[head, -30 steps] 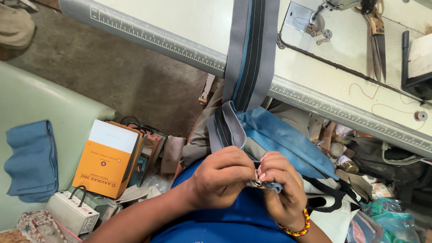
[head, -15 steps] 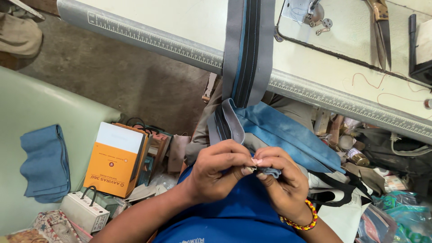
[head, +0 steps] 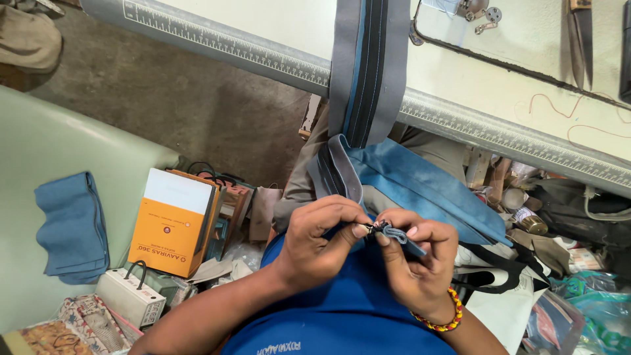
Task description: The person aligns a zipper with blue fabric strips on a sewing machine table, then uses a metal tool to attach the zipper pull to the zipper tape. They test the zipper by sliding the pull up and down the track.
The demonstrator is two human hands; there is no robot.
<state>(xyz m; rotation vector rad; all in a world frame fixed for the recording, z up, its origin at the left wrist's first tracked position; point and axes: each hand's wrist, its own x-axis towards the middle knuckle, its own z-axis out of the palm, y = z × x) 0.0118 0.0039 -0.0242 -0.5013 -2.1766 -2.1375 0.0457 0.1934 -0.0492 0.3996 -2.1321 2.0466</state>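
A long grey and blue fabric strip with a black zipper (head: 366,72) hangs off the sewing table edge (head: 473,128) down into my lap. My left hand (head: 320,243) pinches the small metal zipper slider (head: 376,228) at the strip's end. My right hand (head: 415,263), with a red and yellow bead bracelet at the wrist, holds the grey-blue strip end (head: 397,235) between thumb and fingers, right against the slider. Both hands meet above my blue shirt.
A blue fabric piece (head: 420,190) drapes over my knees. An orange and white box (head: 172,220) and small cases stand on the floor at left. Folded blue cloth (head: 71,227) lies on a pale green seat. Scissors (head: 578,36) rest on the table. Clutter fills the lower right.
The view has shifted slightly. My hands stay together on the strip end, fingers working the slider a little; the strip hangs as before.
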